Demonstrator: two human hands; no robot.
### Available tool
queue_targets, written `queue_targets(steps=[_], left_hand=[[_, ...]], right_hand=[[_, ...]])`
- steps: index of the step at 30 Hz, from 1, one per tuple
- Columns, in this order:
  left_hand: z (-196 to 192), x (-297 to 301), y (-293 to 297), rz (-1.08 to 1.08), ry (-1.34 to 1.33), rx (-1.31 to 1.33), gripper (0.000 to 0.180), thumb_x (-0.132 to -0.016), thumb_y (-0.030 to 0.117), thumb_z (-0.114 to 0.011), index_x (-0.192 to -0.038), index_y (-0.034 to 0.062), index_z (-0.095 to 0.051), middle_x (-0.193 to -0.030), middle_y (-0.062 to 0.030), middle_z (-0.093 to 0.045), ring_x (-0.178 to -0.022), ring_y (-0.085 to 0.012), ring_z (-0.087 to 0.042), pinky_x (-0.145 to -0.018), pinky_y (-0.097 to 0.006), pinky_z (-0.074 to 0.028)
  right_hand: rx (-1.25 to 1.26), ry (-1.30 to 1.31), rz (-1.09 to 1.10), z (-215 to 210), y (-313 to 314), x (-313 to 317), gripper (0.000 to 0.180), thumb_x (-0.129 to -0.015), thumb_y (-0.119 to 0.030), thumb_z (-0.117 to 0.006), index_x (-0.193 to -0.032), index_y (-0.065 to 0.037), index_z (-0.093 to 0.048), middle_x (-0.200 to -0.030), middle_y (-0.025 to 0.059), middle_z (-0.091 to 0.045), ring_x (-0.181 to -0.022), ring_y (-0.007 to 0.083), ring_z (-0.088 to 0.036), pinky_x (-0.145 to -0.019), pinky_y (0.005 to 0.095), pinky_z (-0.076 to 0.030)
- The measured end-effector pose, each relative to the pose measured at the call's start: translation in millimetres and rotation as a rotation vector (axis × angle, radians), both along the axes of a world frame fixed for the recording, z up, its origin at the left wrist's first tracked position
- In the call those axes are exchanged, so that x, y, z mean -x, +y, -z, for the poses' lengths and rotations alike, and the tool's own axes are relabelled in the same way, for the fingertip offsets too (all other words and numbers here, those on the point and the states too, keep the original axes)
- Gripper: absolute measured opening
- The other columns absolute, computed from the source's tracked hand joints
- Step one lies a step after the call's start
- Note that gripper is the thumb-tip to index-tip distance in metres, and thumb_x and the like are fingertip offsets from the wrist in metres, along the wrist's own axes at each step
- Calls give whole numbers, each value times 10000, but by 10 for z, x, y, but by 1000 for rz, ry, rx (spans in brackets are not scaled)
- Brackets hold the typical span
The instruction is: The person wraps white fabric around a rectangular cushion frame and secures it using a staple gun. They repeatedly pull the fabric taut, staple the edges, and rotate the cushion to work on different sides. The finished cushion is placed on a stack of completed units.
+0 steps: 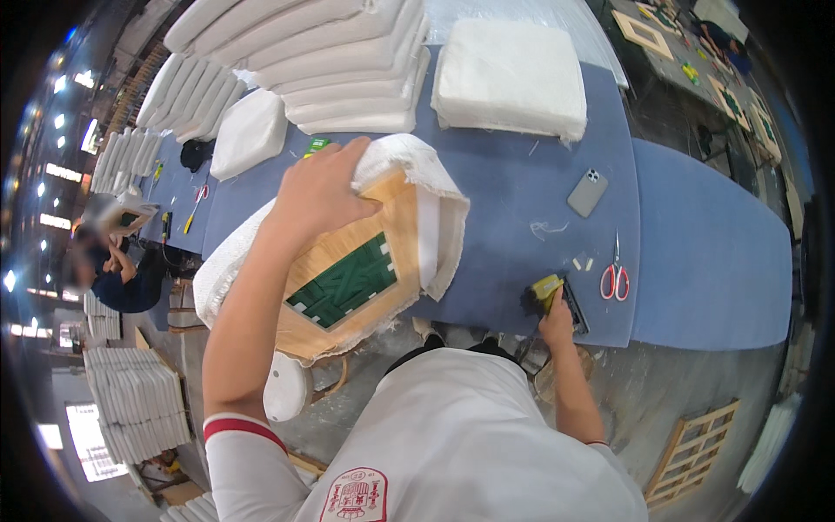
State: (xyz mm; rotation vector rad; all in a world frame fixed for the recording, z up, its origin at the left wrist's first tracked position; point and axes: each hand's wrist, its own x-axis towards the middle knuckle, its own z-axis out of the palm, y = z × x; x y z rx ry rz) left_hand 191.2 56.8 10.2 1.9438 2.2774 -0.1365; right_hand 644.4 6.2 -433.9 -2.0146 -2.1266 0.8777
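A padded seat (348, 248) lies tilted underside up in front of me, a wooden frame with green webbing (344, 283) across its opening and white fabric around its edges. My left hand (323, 187) grips its far edge, thumb on the wood and fingers over the fabric. At the table's near edge, my right hand (557, 324) is closed around a yellow-green and black staple gun (548, 289), apart from the seat. On the seat's right side a flap of white fabric (448, 230) stands loose.
Red-handled scissors (615, 280) and a grey phone (588, 193) lie on the blue table (513, 191). A white cushion (511, 78) sits at the back, beside a tall cushion stack (348, 65). A co-worker (126, 278) is at the left. A wooden pallet (691, 452) leans at lower right.
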Motion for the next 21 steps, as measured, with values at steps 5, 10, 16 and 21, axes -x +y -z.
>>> queue_targets(steps=[5,10,16,21], left_hand=[[-489,-82,-483,163,-115,-296,951,-799,428,-952,-1631,128,-604,-1383,-209,-773,-1299,-441,-730,-1106,-518,-579],[-861,610,-1582,26,-455,-685,935,-807,272,-996,-1598,-37,-604,-1459,-199,-761,-1318,-303,-754,-1140,-438,-571],[1336,1746,-2795,-436,-787,-520,852,-888,158,-956,-1613,-51,-560,-1540,-177,-694,-1413,-293,-673,-1223,-455,-519],[2939,900,-2441,-442,-1470,-473,845,-906,141,-939,-1633,-21,-541,-1595,-200,-656,-1471,-328,-647,-1249,-472,-500]], right_hand=[[55,-32,-10,105,-85,62,1079,-968,-87,-747,-1826,15,-100,-1408,349,-641,-1261,566,-651,-1104,625,-536],[-192,-7,-127,-455,-93,417,653,-1018,-177,-779,-1619,-10,-583,-1378,291,-733,-1295,470,-726,-1106,513,-570],[45,1098,252,-1570,301,1238,388,-1116,-292,-689,-1381,-21,-771,-1150,95,-839,-1167,288,-801,-1064,422,-585],[17,1870,742,-2528,636,1758,549,-1180,-470,-561,-1521,-54,-665,-1453,72,-759,-1391,239,-695,-1172,434,-518]])
